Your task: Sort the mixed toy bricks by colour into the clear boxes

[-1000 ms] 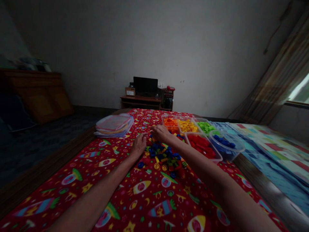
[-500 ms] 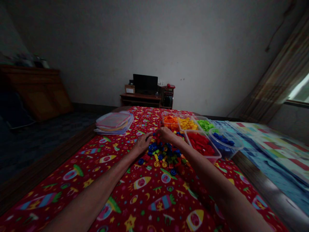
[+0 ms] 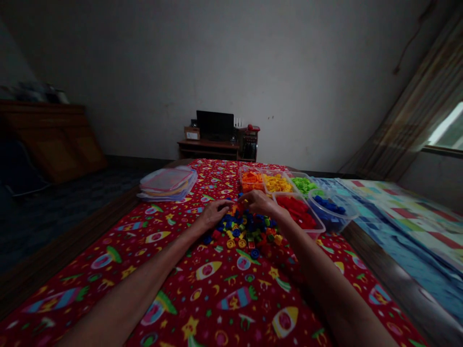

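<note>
A pile of small mixed-colour plastic blocks (image 3: 244, 231) lies on a red rocket-print cloth (image 3: 217, 294). My left hand (image 3: 213, 213) rests at the pile's far left edge, fingers curled toward the blocks. My right hand (image 3: 261, 202) is at the pile's far side, fingers bent down onto the blocks, fingertips almost meeting the left hand's. Whether either hand holds a piece is hidden in the dim light. To the right stand clear bins of sorted blocks: orange (image 3: 252, 181), yellow (image 3: 277, 183), green (image 3: 304, 184), red (image 3: 299, 212) and blue (image 3: 330, 206).
A stack of clear lids (image 3: 167, 183) lies at the cloth's far left. A patterned blue mat (image 3: 405, 226) runs along the right. A low wooden desk with a dark monitor (image 3: 214, 126) stands against the far wall. A curtain (image 3: 415, 115) hangs at the right.
Both hands drew closer together over the far side of the pile; the right hand came back from beside the orange bin. The view tilted down slightly.
</note>
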Tool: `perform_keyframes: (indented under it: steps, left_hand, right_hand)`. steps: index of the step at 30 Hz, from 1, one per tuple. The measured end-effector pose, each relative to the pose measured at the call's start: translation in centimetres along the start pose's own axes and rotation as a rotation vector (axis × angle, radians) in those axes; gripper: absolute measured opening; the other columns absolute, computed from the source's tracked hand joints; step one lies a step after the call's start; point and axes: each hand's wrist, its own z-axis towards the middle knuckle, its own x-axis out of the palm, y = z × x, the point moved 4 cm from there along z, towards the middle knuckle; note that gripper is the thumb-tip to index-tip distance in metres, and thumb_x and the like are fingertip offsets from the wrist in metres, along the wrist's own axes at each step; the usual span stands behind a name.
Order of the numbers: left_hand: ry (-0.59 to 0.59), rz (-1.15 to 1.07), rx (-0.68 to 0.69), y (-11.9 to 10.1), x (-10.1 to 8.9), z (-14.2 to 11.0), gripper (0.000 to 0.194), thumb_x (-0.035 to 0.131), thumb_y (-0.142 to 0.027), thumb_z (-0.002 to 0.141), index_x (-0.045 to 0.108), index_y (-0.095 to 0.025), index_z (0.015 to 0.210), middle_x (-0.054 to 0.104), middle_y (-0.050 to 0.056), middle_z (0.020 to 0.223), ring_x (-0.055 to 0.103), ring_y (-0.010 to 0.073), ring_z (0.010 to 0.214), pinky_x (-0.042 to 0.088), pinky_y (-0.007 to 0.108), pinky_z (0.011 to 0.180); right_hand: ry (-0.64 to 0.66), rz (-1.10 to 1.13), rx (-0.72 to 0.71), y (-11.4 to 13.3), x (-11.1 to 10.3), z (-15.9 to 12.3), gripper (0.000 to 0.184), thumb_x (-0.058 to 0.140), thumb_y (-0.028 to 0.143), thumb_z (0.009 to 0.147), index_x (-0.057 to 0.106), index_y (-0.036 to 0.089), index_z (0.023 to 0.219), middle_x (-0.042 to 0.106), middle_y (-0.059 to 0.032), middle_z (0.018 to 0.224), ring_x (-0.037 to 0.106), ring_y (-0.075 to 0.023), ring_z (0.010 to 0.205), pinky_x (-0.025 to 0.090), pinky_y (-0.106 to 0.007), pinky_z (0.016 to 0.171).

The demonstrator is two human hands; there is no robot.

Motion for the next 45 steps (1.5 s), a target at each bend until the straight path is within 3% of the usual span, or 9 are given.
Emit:
perform_keyframes:
  steps: [8, 10, 14, 18, 21, 26, 34, 38, 45]
  left_hand:
    - [0.102, 0.17, 0.201, -0.8, 1.3, -0.2, 0.03, 0.053, -0.032, 0.078, 0.068, -0.019, 0.101, 0.069, 0.008, 0.105, 0.063, 0.021, 0.098, 0.049, 0.033, 0.089]
    - [0.081, 0.195, 0.239, -0.8, 1.5, -0.3, 0.026, 0.053, -0.03, 0.077, 0.067, -0.02, 0.096, 0.069, 0.008, 0.102, 0.063, 0.0209, 0.096, 0.049, 0.033, 0.088]
    - [0.027, 0.285, 0.187, -0.5, 1.3, -0.2, 0.013, 0.055, -0.024, 0.073, 0.066, -0.02, 0.08, 0.067, 0.005, 0.085, 0.062, 0.0195, 0.082, 0.05, 0.031, 0.079]
    - [-0.023, 0.321, 0.127, -0.2, 0.6, -0.2, 0.011, 0.053, -0.023, 0.073, 0.063, -0.018, 0.071, 0.065, 0.005, 0.077, 0.06, 0.0182, 0.075, 0.049, 0.029, 0.072]
    - [-0.048, 0.248, 0.074, 0.1, 0.3, -0.2, 0.018, 0.055, -0.032, 0.075, 0.064, -0.017, 0.073, 0.065, 0.004, 0.074, 0.06, 0.0175, 0.072, 0.049, 0.028, 0.068]
    - [-0.076, 0.095, -0.003, 0.6, 0.0, -0.4, 0.028, 0.053, -0.041, 0.078, 0.066, -0.017, 0.081, 0.069, 0.003, 0.074, 0.063, 0.0183, 0.07, 0.051, 0.028, 0.067]
    - [-0.114, 0.096, 0.024, 0.7, -0.6, -0.3, 0.034, 0.043, -0.038, 0.083, 0.069, -0.02, 0.096, 0.074, 0.003, 0.093, 0.066, 0.0201, 0.087, 0.051, 0.03, 0.082]
    - [-0.135, 0.128, 0.03, 0.7, -0.7, -0.4, 0.036, 0.041, -0.036, 0.083, 0.069, -0.02, 0.101, 0.073, 0.003, 0.1, 0.066, 0.0206, 0.091, 0.05, 0.031, 0.085]
    - [-0.103, 0.072, 0.035, 0.6, -0.2, -0.7, 0.037, 0.042, -0.034, 0.084, 0.064, -0.019, 0.109, 0.075, 0.005, 0.091, 0.069, 0.0213, 0.089, 0.052, 0.032, 0.083]
  right_hand:
    - [0.037, -0.212, 0.038, -0.7, -0.8, -1.2, 0.027, 0.053, 0.009, 0.077, 0.073, 0.013, 0.093, 0.07, -0.0076, 0.08, 0.06, -0.0144, 0.07, 0.041, -0.021, 0.063]
    - [-0.021, -0.315, 0.066, -0.2, -0.6, -1.4, 0.024, 0.051, 0.013, 0.081, 0.072, 0.012, 0.092, 0.07, -0.011, 0.086, 0.062, -0.0178, 0.078, 0.041, -0.023, 0.066]
    - [-0.022, -0.404, -0.039, 1.6, 1.5, -1.5, 0.025, 0.054, 0.027, 0.086, 0.068, 0.016, 0.103, 0.069, -0.0124, 0.1, 0.062, -0.0202, 0.092, 0.042, -0.024, 0.073]
    - [0.032, -0.413, -0.114, 2.1, 3.0, -1.2, 0.026, 0.051, 0.023, 0.087, 0.066, 0.015, 0.107, 0.068, -0.0125, 0.102, 0.061, -0.0197, 0.093, 0.04, -0.024, 0.074]
    - [-0.061, -0.362, -0.07, 1.4, 2.1, -1.1, 0.025, 0.047, 0.019, 0.088, 0.068, 0.012, 0.098, 0.069, -0.0135, 0.093, 0.061, -0.0188, 0.086, 0.038, -0.025, 0.071]
    - [-0.22, -0.308, -0.024, 0.1, 1.1, -1.0, 0.028, 0.041, 0.018, 0.09, 0.065, 0.01, 0.103, 0.067, -0.0131, 0.094, 0.059, -0.0177, 0.086, 0.037, -0.025, 0.074]
    - [-0.053, -0.431, -0.123, 0.4, 5.1, -0.1, 0.026, 0.045, 0.016, 0.088, 0.063, 0.012, 0.105, 0.064, -0.0136, 0.095, 0.056, -0.0186, 0.083, 0.037, -0.026, 0.07]
    - [-0.063, -0.428, -0.12, 0.4, 5.2, -0.2, 0.027, 0.043, 0.011, 0.086, 0.064, 0.009, 0.102, 0.065, -0.014, 0.089, 0.056, -0.0182, 0.083, 0.038, -0.026, 0.074]
    - [-0.034, -0.449, -0.097, 0.9, 4.2, -0.6, 0.028, 0.043, 0.013, 0.086, 0.065, 0.01, 0.103, 0.067, -0.0141, 0.092, 0.059, -0.0191, 0.085, 0.039, -0.025, 0.072]
